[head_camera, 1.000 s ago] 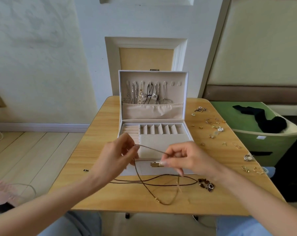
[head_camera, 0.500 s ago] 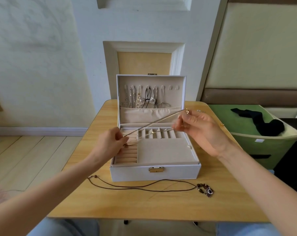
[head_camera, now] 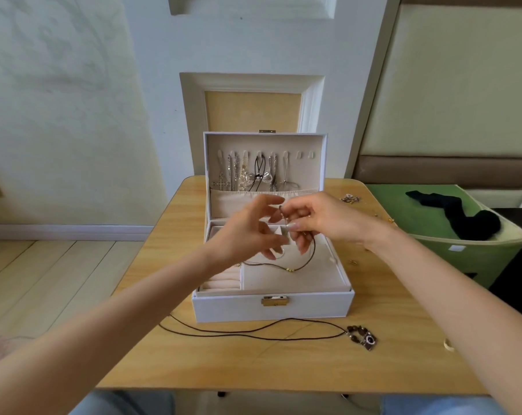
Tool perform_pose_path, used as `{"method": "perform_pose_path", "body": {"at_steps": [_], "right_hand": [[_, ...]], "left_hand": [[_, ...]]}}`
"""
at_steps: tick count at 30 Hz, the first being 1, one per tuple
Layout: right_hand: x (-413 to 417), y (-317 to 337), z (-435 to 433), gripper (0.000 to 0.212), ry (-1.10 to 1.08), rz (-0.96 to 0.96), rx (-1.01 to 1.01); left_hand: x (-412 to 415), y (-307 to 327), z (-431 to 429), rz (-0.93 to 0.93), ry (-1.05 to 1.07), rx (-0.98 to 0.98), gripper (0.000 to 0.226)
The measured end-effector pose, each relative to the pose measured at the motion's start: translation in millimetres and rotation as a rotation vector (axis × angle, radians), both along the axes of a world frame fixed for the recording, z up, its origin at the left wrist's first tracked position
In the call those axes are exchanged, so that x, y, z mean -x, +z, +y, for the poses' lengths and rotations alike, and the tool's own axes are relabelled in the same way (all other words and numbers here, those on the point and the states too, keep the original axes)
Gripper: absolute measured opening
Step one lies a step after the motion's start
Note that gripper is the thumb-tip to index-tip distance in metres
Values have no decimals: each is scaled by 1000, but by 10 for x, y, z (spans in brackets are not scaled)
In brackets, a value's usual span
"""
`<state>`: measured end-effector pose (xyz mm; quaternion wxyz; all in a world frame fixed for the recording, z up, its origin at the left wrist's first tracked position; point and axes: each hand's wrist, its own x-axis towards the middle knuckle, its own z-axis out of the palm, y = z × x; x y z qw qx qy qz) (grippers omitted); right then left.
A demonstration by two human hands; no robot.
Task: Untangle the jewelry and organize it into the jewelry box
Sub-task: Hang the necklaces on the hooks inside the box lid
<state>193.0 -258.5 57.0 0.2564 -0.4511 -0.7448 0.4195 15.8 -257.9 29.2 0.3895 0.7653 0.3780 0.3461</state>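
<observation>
A wooden table [head_camera: 170,339] is carrying the open jewelry box [head_camera: 271,310]. Over it the left hand [head_camera: 247,235] is hovering, fingers spread; whether it is gripping, I cannot tell. The cord necklace [head_camera: 301,267] is sagging over the flat tray, the right hand [head_camera: 325,220] pinching its end. Keeping the ends apart is probably helping it hang kink-free.

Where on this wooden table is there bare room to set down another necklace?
Bare wood left of the white jewelry box, and the front strip between the brown cord necklace and the wooden table's near edge. Crowded: the right side, strewn with small jewelry pieces.
</observation>
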Motion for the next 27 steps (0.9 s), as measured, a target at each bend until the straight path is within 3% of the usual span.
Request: {"method": "perform_pose_path", "body": {"at_steps": [5,10,17,23,27], "right_hand": [[-48,41,34,25,-14,-40,-30],[-99,101,81,26,-60,-8,-97],[-143,152,166,15,-157,87,-179],[-126,219,215,5,-238,219,-209],[-122,330,247,7,-261,290,-240]], "left_hand": [[-23,83,90,61,-37,-58,44],[-6,124,186,73,34,-92,4],[-21,164,299,126,92,-205,10],[-89,268,326,-201,-49,98,13],[-123,368,373,-159,-60,142,18]]}}
